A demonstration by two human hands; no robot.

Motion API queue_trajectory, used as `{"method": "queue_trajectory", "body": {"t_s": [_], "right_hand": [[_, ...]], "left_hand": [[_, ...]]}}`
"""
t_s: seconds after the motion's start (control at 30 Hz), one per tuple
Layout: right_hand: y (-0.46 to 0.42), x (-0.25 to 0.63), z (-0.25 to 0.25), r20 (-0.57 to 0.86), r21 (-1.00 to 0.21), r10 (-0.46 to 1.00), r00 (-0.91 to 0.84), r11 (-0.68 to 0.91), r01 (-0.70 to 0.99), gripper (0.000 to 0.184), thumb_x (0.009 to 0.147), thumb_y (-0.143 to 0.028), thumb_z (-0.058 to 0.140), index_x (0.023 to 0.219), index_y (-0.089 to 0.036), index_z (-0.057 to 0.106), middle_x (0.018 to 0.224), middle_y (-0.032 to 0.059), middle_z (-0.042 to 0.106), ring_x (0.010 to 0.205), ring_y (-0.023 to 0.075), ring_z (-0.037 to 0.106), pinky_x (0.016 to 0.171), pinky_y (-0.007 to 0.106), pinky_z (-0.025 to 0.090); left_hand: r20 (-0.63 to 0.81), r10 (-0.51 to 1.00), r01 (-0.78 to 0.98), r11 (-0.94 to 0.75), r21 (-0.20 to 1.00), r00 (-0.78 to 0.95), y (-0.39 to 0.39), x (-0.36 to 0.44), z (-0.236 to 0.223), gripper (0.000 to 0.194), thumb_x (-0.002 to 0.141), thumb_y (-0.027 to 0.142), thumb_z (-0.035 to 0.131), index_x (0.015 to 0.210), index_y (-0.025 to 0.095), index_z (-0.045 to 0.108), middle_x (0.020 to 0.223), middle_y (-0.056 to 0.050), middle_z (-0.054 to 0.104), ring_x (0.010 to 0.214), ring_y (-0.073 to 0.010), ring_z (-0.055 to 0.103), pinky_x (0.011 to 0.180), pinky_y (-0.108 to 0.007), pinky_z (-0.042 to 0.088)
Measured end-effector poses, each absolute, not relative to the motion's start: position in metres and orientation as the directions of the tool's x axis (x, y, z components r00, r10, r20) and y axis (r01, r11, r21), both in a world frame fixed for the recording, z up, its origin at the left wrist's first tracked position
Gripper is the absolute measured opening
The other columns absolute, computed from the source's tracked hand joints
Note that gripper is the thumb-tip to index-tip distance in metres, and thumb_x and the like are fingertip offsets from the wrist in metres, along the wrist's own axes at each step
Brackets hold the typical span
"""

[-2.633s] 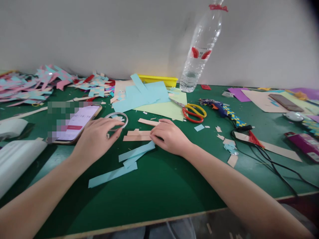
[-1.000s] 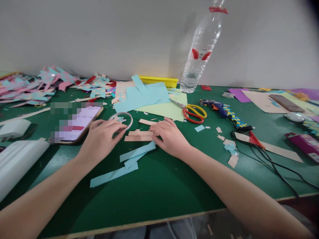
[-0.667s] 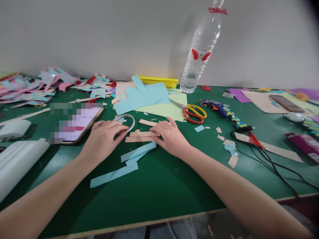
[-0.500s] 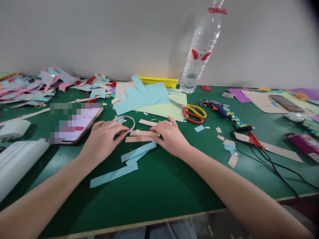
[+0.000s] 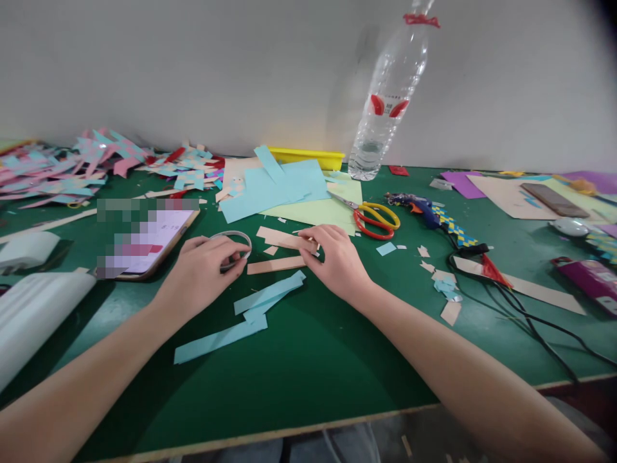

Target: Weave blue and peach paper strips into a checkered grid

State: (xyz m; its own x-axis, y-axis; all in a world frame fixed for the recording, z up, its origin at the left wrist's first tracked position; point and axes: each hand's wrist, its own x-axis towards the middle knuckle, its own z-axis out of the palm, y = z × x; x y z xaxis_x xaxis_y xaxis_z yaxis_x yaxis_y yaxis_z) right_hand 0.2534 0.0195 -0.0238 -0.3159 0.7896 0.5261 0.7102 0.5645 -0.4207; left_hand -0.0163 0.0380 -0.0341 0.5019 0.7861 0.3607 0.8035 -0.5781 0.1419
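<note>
My left hand [image 5: 200,273] grips a thin roll of tape [image 5: 237,239] and tilts it up off the green table [image 5: 308,366]. My right hand [image 5: 337,260] pinches the end of a peach paper strip [image 5: 279,238] and holds it raised above the table. Another peach strip [image 5: 276,264] lies flat between the hands. Light blue paper strips [image 5: 241,318] lie just in front of them.
A phone [image 5: 149,241] lies left of my left hand. Blue and pale green sheets [image 5: 299,193], red-and-yellow scissors [image 5: 373,217], a glue gun [image 5: 424,209] with black cable [image 5: 530,321] and a water bottle [image 5: 385,103] stand behind. Paper scraps [image 5: 72,167] pile at far left.
My right hand has lifted one peach strip off the pair on the table. My left hand has closed on the tape roll and tipped it up.
</note>
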Motion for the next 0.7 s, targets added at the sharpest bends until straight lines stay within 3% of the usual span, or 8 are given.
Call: {"method": "queue_trajectory", "body": {"t_s": [0.13,0.23,0.4,0.53,0.7], "right_hand": [[0.018,0.253,-0.022,0.494,-0.517,0.833,-0.251,0.513,0.686,0.020,0.091,-0.020,0.054,0.109,-0.018,0.059,0.106,0.0084,0.070,0.094,0.0222,0.066,0.088,0.039,0.051],[0.018,0.253,-0.022,0.453,-0.608,0.868,-0.205,0.469,0.641,0.019,0.091,-0.023,0.054,0.109,-0.019,0.059,0.109,0.0077,0.070,0.087,0.0203,0.066,0.077,0.035,0.053],[0.022,0.255,-0.026,0.461,-0.690,0.871,-0.172,0.473,0.548,0.019,0.089,-0.025,0.060,0.108,-0.021,0.060,0.109,0.0058,0.071,0.089,0.0188,0.067,0.075,0.033,0.055],[0.021,0.254,-0.027,0.511,-0.679,0.834,-0.208,0.539,0.498,0.021,0.088,-0.023,0.061,0.110,-0.021,0.060,0.108,0.0057,0.071,0.089,0.0175,0.067,0.078,0.033,0.056],[0.017,0.250,-0.027,0.626,-0.547,0.706,-0.331,0.700,0.459,0.024,0.093,-0.018,0.054,0.116,-0.022,0.058,0.107,0.0058,0.070,0.096,0.0170,0.066,0.081,0.033,0.056]], "left_hand": [[0.365,0.784,0.802,-0.580,0.143,0.502,0.037,-0.015,-0.034,0.024,0.096,0.040,0.048,0.102,0.023,0.065,0.086,-0.003,0.070,0.077,-0.0228,0.064,0.087,-0.045,0.041],[0.405,0.770,0.798,-0.586,0.142,0.493,0.035,-0.014,-0.031,0.024,0.097,0.039,0.047,0.104,0.023,0.064,0.102,-0.006,0.071,0.095,-0.0272,0.065,0.089,-0.046,0.042],[0.527,0.735,0.782,-0.592,0.195,0.426,0.031,-0.009,-0.023,0.028,0.099,0.032,0.045,0.123,0.020,0.055,0.110,-0.010,0.065,0.096,-0.0260,0.064,0.087,-0.043,0.048],[0.622,0.665,0.738,-0.645,0.198,0.414,0.026,-0.004,-0.020,0.033,0.098,0.025,0.047,0.130,0.020,0.050,0.120,-0.012,0.061,0.111,-0.0283,0.060,0.092,-0.043,0.049],[0.662,0.591,0.693,-0.706,0.148,0.461,0.022,0.000,-0.018,0.036,0.097,0.022,0.050,0.132,0.021,0.049,0.123,-0.012,0.061,0.118,-0.0298,0.057,0.099,-0.045,0.047]]}}
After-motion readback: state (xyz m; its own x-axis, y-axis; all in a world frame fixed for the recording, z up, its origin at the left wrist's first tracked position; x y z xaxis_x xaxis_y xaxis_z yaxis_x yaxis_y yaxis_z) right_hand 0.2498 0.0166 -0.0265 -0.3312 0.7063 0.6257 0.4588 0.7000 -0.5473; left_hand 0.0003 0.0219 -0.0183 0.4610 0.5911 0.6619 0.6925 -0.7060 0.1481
